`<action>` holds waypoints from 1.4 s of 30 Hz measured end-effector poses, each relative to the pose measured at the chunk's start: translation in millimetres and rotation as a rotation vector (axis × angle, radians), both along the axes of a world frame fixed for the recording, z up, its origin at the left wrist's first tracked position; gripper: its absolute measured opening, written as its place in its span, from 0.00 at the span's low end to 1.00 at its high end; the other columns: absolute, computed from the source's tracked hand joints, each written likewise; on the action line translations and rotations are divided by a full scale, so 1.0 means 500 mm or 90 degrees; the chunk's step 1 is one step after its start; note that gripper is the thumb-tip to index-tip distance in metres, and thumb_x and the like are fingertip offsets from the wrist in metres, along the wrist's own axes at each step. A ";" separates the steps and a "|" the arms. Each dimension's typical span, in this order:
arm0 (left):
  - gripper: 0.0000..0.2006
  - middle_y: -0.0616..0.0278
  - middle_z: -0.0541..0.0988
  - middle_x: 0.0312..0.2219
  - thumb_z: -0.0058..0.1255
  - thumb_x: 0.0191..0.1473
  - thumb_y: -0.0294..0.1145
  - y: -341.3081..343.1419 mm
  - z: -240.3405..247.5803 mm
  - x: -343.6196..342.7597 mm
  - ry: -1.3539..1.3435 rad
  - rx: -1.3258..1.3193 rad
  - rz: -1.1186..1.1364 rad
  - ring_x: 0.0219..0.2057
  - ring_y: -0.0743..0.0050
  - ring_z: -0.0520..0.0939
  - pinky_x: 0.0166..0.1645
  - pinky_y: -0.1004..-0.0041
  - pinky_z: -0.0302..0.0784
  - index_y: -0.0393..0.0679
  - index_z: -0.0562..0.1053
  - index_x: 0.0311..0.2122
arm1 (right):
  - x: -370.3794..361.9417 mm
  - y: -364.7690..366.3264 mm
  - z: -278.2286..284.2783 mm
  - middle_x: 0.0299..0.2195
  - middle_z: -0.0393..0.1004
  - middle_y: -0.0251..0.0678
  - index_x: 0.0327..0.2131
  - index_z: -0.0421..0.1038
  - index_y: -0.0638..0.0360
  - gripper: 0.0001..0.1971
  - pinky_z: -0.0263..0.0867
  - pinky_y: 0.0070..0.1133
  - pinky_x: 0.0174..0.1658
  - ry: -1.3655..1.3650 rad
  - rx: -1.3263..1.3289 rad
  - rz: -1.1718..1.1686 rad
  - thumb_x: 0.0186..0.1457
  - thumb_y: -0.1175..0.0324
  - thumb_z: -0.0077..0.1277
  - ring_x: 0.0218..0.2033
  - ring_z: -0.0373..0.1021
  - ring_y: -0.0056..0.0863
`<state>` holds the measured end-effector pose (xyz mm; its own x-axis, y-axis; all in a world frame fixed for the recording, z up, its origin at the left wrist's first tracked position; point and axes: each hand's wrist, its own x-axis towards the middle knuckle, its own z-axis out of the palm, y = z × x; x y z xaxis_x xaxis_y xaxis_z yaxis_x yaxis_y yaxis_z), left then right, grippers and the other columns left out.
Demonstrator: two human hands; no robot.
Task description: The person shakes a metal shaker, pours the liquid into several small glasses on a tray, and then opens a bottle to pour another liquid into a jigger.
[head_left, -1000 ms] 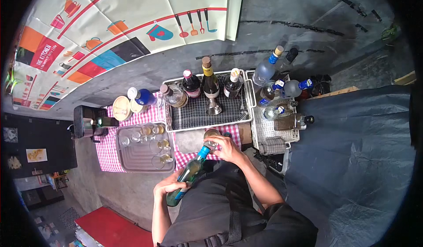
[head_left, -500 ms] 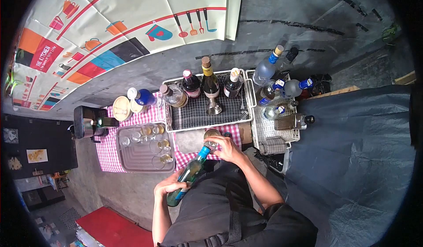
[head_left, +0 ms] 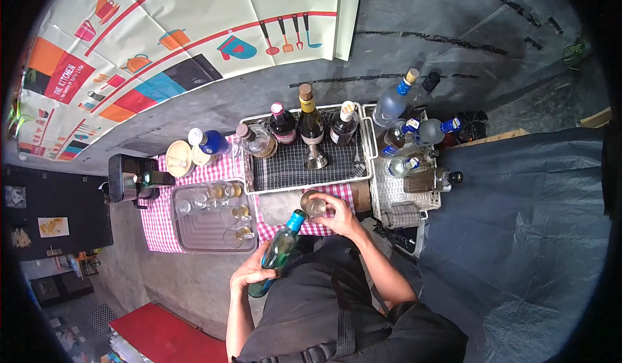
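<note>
My left hand [head_left: 254, 273] is closed around the body of a green glass bottle [head_left: 280, 251] with a blue neck. The bottle is tilted, its mouth up and toward my right hand. Between thumb and fingers, my right hand [head_left: 340, 217] holds a small clear glass [head_left: 316, 207] close beside the bottle's mouth. Another small round cup [head_left: 306, 199] shows partly behind that glass; whether the two touch I cannot tell. Beyond them, a metal jigger [head_left: 315, 157] stands on the dark checked cloth in a white wire basket [head_left: 285, 188].
Several bottles [head_left: 311, 126] line the basket's back. A second white basket [head_left: 424, 201] with more bottles stands to the right. On the left, a grey tray [head_left: 210, 243] holds several glass mugs on a pink checked cloth [head_left: 155, 223]. A black appliance [head_left: 126, 180] stands at the far left.
The bottle's mouth has shifted slightly left, away from the right hand. My right hand has moved a little right, and the small glass shows more plainly in its fingers.
</note>
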<state>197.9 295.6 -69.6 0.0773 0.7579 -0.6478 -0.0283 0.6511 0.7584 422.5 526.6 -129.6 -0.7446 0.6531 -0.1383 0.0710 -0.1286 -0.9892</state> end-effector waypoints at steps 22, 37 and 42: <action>0.59 0.47 0.68 0.59 0.72 0.34 0.52 0.009 0.014 -0.002 -0.001 0.007 -0.009 0.60 0.60 0.68 0.65 0.64 0.61 0.34 0.54 0.68 | -0.031 0.013 0.010 0.45 0.71 0.43 0.57 0.71 0.58 0.35 0.67 0.32 0.54 -0.254 0.439 0.073 0.39 0.77 0.67 0.48 0.69 0.40; 0.53 0.42 0.69 0.60 0.64 0.35 0.39 0.021 0.011 -0.011 0.084 -0.048 -0.094 0.62 0.54 0.70 0.66 0.65 0.62 0.33 0.54 0.68 | -0.022 0.005 0.021 0.49 0.77 0.46 0.52 0.72 0.63 0.30 0.69 0.30 0.57 -0.024 0.173 0.045 0.39 0.85 0.54 0.53 0.74 0.41; 0.51 0.42 0.71 0.57 0.64 0.35 0.40 0.035 0.036 -0.011 0.118 -0.091 -0.122 0.58 0.53 0.73 0.63 0.64 0.66 0.33 0.56 0.66 | -0.021 0.001 0.010 0.48 0.78 0.46 0.51 0.72 0.64 0.30 0.70 0.30 0.55 -0.028 0.221 0.049 0.38 0.84 0.56 0.52 0.75 0.41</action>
